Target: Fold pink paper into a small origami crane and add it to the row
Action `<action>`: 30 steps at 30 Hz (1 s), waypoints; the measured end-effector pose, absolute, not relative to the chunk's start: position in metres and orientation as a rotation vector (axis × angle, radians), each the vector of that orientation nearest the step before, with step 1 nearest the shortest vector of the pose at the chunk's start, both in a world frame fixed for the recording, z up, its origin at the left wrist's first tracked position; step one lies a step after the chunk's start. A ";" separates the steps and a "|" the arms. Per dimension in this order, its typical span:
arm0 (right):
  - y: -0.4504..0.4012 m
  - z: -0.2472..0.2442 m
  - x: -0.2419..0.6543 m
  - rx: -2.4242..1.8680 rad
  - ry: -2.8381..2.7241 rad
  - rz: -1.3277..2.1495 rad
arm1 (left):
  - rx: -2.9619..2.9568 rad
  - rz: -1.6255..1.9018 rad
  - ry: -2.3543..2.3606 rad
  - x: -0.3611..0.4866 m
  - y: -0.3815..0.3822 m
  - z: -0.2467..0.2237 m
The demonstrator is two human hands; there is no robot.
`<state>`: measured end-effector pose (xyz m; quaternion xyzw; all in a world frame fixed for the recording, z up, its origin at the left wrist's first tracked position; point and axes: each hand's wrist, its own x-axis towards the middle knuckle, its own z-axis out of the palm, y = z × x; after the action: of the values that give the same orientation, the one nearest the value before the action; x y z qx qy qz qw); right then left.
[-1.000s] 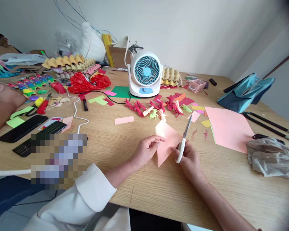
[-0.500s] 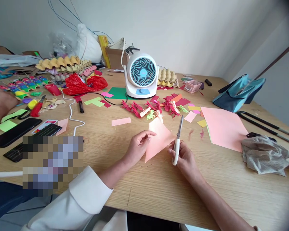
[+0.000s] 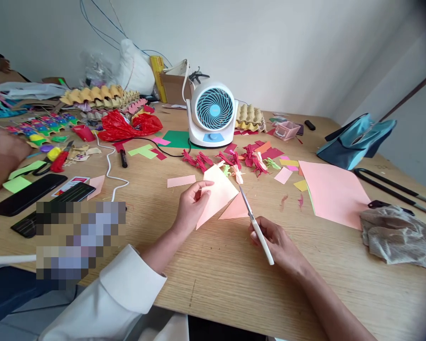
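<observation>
My left hand (image 3: pixel 190 204) pinches a pale pink piece of paper (image 3: pixel 218 192) by its left edge, tilted up off the table. Just right of it, partly behind, is a darker pink triangular piece of paper (image 3: pixel 236 207). In my right hand (image 3: pixel 275 239) is a pair of scissors (image 3: pixel 257 227) with white handles, blades pointing up and left, their tips near the triangle's upper right side. Whether the blades are parted is hard to make out. Beyond the hands lie several small folded paper figures (image 3: pixel 200 161) in red, pink and green.
A white and blue fan (image 3: pixel 213 113) stands at the back. To the right are a large pink sheet (image 3: pixel 332 192), a grey crumpled cloth (image 3: pixel 397 234) and a blue bag (image 3: pixel 357 142). Egg trays (image 3: pixel 92 94) and a red plastic bag (image 3: pixel 128 127) lie left. Another person's arm (image 3: pixel 7 156) rests there.
The pink paper, earlier one piece, now shows as two separate pieces. My left hand has moved left with one of them. The scissors have swung to point up and left.
</observation>
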<state>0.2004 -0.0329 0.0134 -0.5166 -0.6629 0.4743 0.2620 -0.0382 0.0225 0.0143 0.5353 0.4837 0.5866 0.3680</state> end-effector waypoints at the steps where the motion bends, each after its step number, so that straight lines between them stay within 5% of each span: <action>1: -0.033 0.014 0.202 -1.399 -1.824 1.278 | 1.365 1.521 1.239 -0.040 0.024 0.014; 30: -0.030 0.021 0.209 -1.372 -2.004 1.355 | 1.195 1.536 1.032 -0.036 0.021 0.017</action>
<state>0.2090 -0.0300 0.0211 -0.4855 -0.7089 0.4793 0.1791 -0.0356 0.0210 0.0167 0.4838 0.4178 0.6218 0.4525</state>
